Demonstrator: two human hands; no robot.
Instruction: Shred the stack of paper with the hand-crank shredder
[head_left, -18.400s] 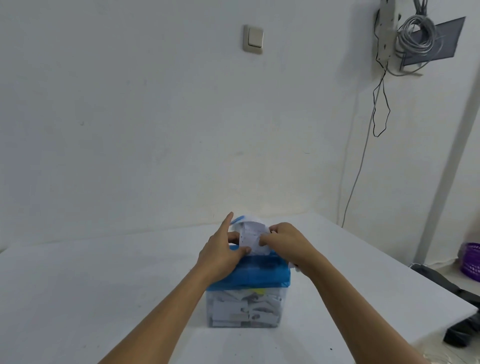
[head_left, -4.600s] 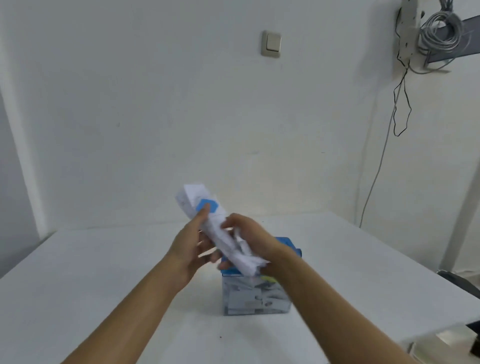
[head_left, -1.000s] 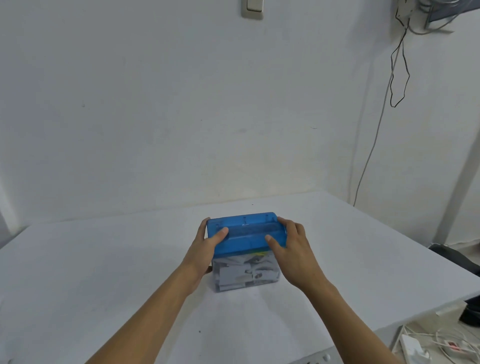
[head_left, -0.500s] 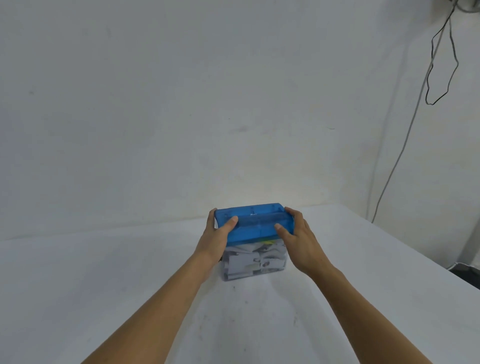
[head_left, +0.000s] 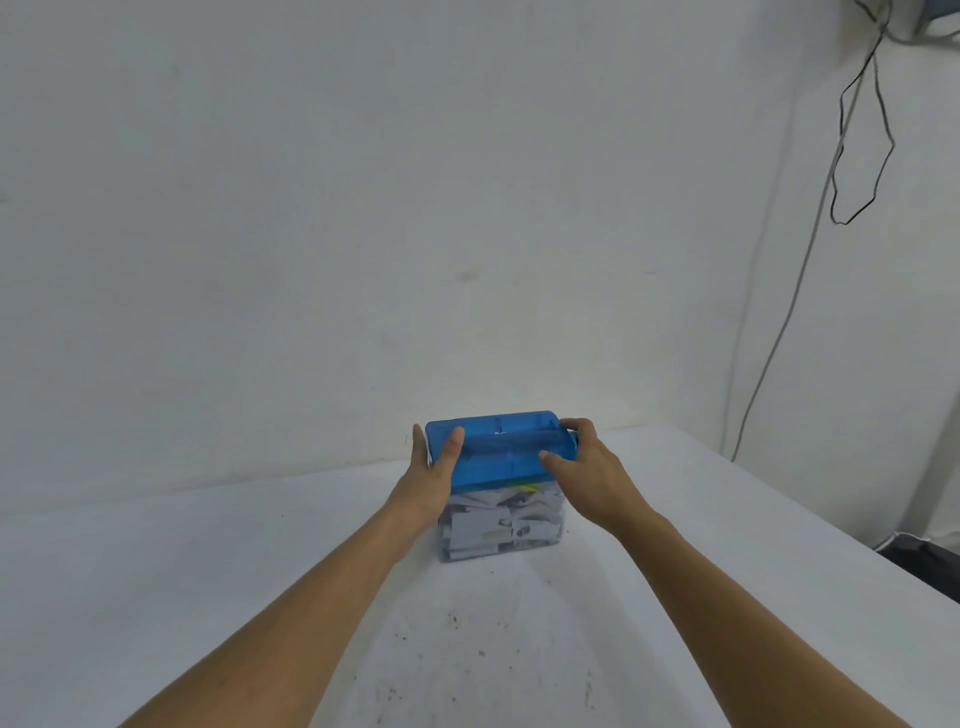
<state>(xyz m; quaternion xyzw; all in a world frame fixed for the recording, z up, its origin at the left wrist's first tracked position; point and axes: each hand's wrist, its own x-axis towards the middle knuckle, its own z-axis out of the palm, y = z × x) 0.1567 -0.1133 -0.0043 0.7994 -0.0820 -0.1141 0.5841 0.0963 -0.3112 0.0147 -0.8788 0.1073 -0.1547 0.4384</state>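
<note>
Rightward, dangling cable (head_left: 777, 353), shredder (head_left: 498, 452) on table (head_left: 156, 597)

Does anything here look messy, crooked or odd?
Nothing spilled. The clear bin under the blue shredder top looks crammed with paper pieces, and dark specks dot the table in front.

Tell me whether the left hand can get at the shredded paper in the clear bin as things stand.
Probably not. The blue shredder top covers the clear bin, closing in the shredded paper, and the left hand grips that top's left end.
</note>
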